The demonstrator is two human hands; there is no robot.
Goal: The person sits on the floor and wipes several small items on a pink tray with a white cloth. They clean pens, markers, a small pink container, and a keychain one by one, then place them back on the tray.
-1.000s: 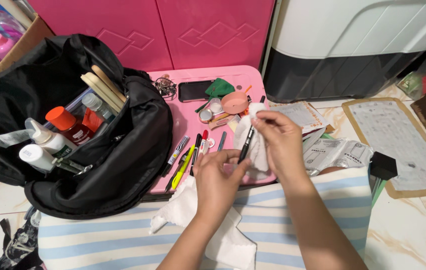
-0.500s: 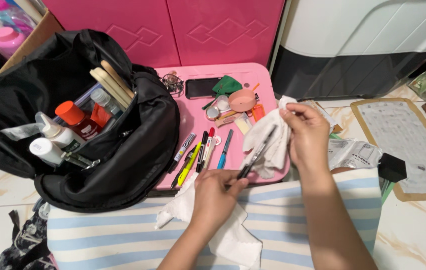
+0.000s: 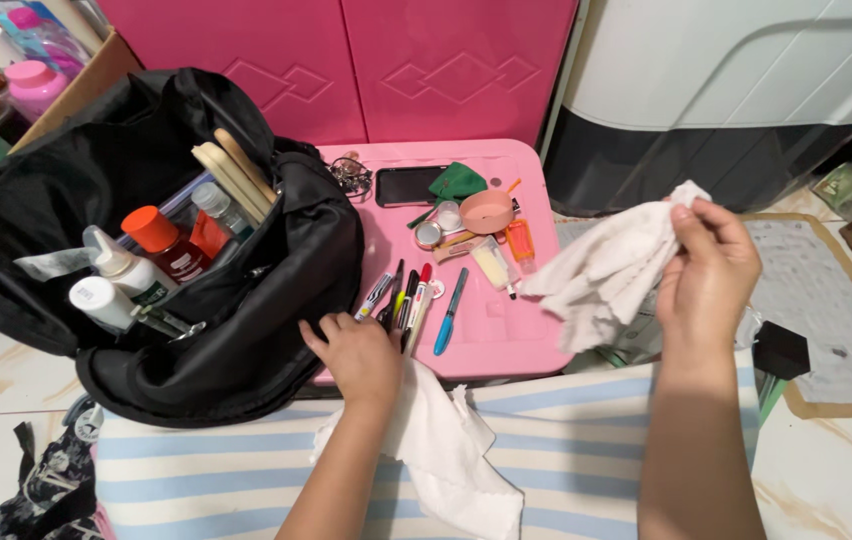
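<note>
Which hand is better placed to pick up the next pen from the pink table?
Left. The left hand rests beside the row of pens, while the right hand is off to the side, holding a white cloth.

We note a crumpled white cloth (image 3: 611, 275) pinched at its upper corner between the right fingertips (image 3: 686, 215) and drooping leftward below them, while a row of pens (image 3: 408, 300) lies flat on the pink surface just beyond the left fingers (image 3: 331, 330).
</note>
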